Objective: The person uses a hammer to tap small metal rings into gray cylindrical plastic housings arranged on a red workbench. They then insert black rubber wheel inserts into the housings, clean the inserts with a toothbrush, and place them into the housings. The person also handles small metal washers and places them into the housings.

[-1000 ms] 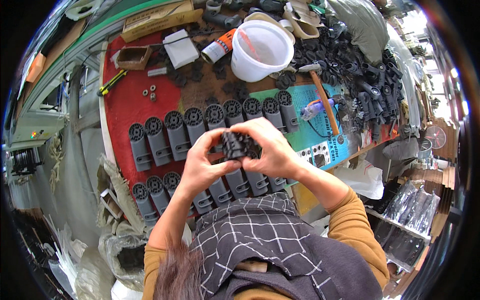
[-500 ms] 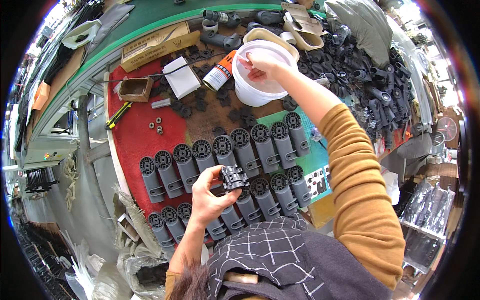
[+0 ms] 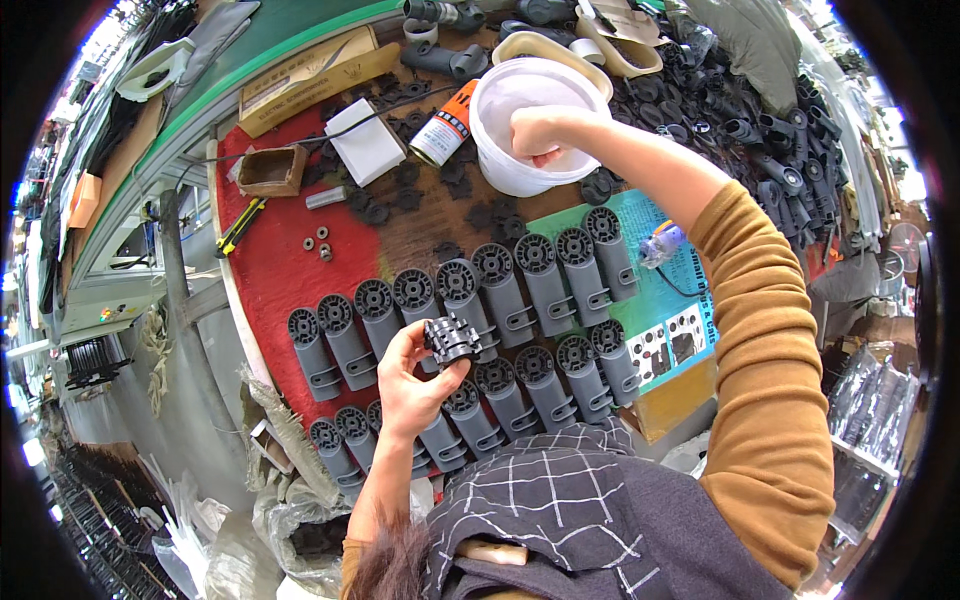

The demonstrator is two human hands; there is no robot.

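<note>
Between the thumb and fingers of my left hand (image 3: 415, 388) is a small bundle of black ribbed plastic parts (image 3: 452, 339). It is held above two rows of grey plastic tubes (image 3: 512, 292), which lie with their round spoked ends facing away from me. My right hand (image 3: 545, 133) reaches over the rim into a white plastic bucket (image 3: 520, 176) at the far side of the table. Its fingers are curled together, and their tips and whatever they may grip are hidden.
Left of the bucket stand an orange-and-white can (image 3: 440, 138) and a white box (image 3: 366, 143). A large heap of dark plastic parts (image 3: 765, 165) lies to the right. A yellow cutter (image 3: 240, 228), a small brown box (image 3: 271, 172) and a long carton (image 3: 315, 80) are at the left.
My right hand has gone from spread fingers over the bucket to curled fingers lower inside it. My left hand keeps hold of the black parts. The whole view has shifted slightly.
</note>
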